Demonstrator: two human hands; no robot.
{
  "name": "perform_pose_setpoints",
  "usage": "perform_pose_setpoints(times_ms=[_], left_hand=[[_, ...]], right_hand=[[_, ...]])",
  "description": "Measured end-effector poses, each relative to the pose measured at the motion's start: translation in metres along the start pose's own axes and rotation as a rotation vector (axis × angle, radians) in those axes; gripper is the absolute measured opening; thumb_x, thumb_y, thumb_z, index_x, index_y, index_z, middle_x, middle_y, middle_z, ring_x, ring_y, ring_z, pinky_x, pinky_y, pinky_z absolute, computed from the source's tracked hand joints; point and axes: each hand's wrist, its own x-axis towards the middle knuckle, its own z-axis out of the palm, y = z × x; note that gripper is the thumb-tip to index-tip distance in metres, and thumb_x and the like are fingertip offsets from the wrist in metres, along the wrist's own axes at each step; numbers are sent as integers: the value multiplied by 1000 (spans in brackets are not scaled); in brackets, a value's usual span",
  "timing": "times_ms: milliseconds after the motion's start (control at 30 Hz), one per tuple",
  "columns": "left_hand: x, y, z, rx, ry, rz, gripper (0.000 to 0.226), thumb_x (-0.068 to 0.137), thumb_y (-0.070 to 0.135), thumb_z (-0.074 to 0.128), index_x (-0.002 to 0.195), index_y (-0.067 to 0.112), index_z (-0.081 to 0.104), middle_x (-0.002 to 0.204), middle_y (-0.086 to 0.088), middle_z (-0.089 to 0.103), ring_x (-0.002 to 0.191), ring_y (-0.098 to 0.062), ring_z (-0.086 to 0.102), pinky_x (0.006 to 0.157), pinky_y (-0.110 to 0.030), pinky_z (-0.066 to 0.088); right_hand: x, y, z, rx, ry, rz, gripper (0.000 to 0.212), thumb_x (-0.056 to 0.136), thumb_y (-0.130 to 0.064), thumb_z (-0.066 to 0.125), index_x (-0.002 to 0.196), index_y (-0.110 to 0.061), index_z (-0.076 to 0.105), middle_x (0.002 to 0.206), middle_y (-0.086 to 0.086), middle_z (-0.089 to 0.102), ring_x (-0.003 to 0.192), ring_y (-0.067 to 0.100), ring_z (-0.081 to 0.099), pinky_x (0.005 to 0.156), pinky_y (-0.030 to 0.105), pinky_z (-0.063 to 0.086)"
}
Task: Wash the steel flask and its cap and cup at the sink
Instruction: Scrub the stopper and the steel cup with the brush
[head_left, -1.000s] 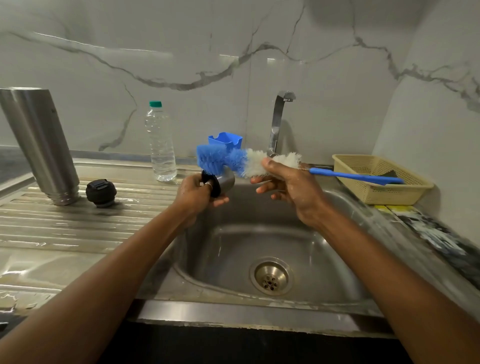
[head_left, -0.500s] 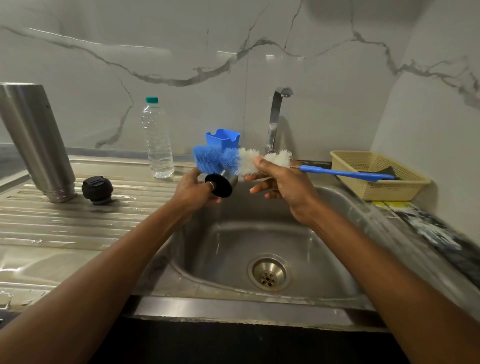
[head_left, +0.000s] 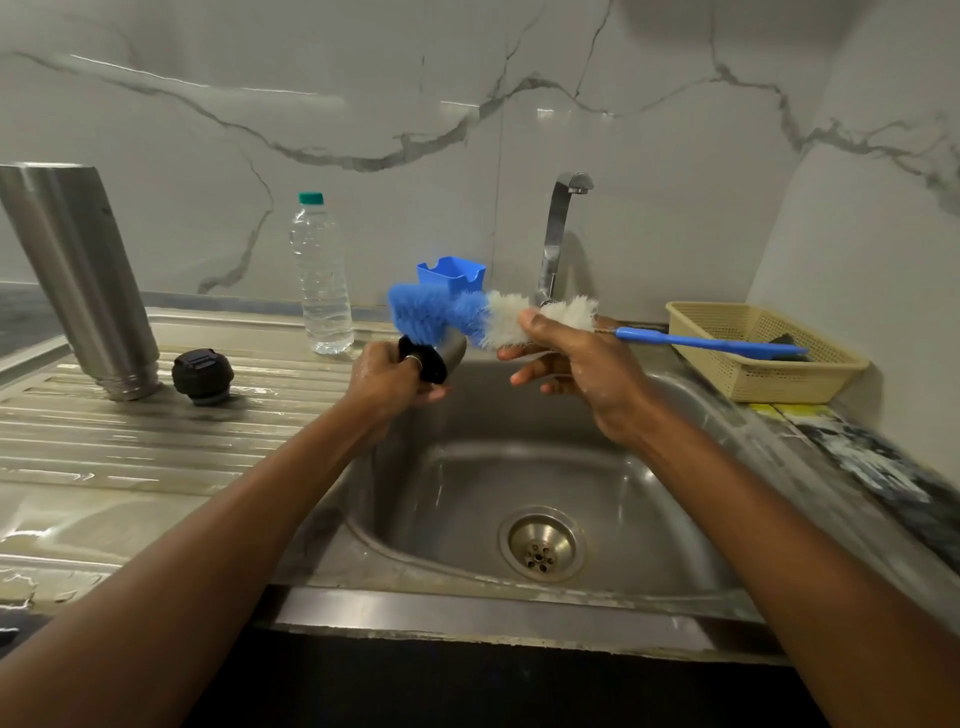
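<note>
My left hand (head_left: 387, 376) grips the small steel cup (head_left: 451, 353) with its black lining, held over the sink's left rim. My right hand (head_left: 566, 358) pinches a bottle brush (head_left: 467, 317) by its white bristles; the blue bristle tip lies against the cup, and the blue handle sticks out to the right. The steel flask (head_left: 78, 280) stands upside down on the draining board at the far left. Its black cap (head_left: 202, 375) sits just right of the flask.
The steel sink (head_left: 649, 499) with a round drain lies below my hands, the tap (head_left: 558, 228) behind it, with no water visibly running. A plastic water bottle (head_left: 321, 275) and a blue holder (head_left: 451, 273) stand at the back. A beige basket (head_left: 748, 358) sits at the right.
The cup has turned in my left hand so its black side faces me more, and the brush's blue tip has shifted slightly against it. Flask and cap have not moved.
</note>
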Motion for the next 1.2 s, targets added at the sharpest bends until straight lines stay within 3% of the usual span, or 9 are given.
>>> perform_pose_setpoints(times_ms=[233, 433, 533, 733, 867, 1000, 1100, 1200], left_hand=[[-2, 4, 4, -139, -62, -52, 23, 110, 12, 38, 107, -7, 50, 84, -19, 70, 55, -13, 72, 51, -22, 59], [0, 3, 6, -184, -70, -46, 27, 110, 15, 39, 110, -8, 53, 79, -14, 67, 49, -7, 67, 48, -16, 54], [4, 0, 3, -188, -81, -65, 30, 109, 14, 42, 114, -12, 57, 73, -9, 68, 50, -5, 64, 47, -14, 49], [2, 4, 8, -278, -61, -91, 22, 106, 1, 40, 92, 2, 57, 69, -7, 59, 42, -2, 52, 40, -13, 40], [4, 1, 8, -292, -84, -98, 15, 105, 5, 45, 104, 4, 60, 61, -1, 56, 42, -2, 48, 37, -14, 36], [4, -1, 10, -266, -102, -89, 21, 108, 11, 39, 115, 7, 58, 60, -2, 54, 42, -5, 47, 36, -15, 34], [5, -3, 10, -235, -108, -74, 23, 104, 4, 39, 117, 9, 58, 60, -3, 54, 45, -7, 48, 37, -17, 35], [5, -3, 9, -227, -112, -54, 19, 104, 10, 47, 118, 9, 60, 66, -2, 61, 51, -8, 54, 40, -17, 39]], right_hand=[[3, -2, 3, 61, 69, 26, 28, 100, -43, 58, 112, -20, 70, 96, -1, 79, 72, 14, 71, 63, 23, 47], [5, -1, -1, 120, 127, 45, 28, 100, -42, 59, 111, -19, 70, 94, 0, 80, 67, 10, 69, 62, 23, 46], [3, 0, -1, 110, 55, 42, 29, 100, -42, 58, 112, -18, 70, 97, 1, 79, 68, 12, 69, 64, 25, 46], [6, 2, 0, 157, 100, 55, 27, 100, -41, 58, 113, -20, 70, 97, 1, 79, 67, 10, 69, 63, 25, 45], [3, 0, -3, 135, -3, 29, 30, 100, -41, 57, 116, -17, 69, 100, 4, 79, 71, 14, 70, 64, 25, 45], [6, 2, -2, 141, 115, 71, 26, 100, -41, 58, 111, -21, 69, 96, 0, 79, 67, 10, 69, 61, 23, 44], [2, 3, -3, 111, 45, 48, 28, 101, -41, 57, 113, -19, 69, 98, 1, 79, 69, 12, 70, 62, 24, 46], [3, 0, -1, 119, 36, 39, 27, 100, -40, 57, 113, -20, 69, 98, 2, 79, 71, 12, 70, 62, 24, 46]])
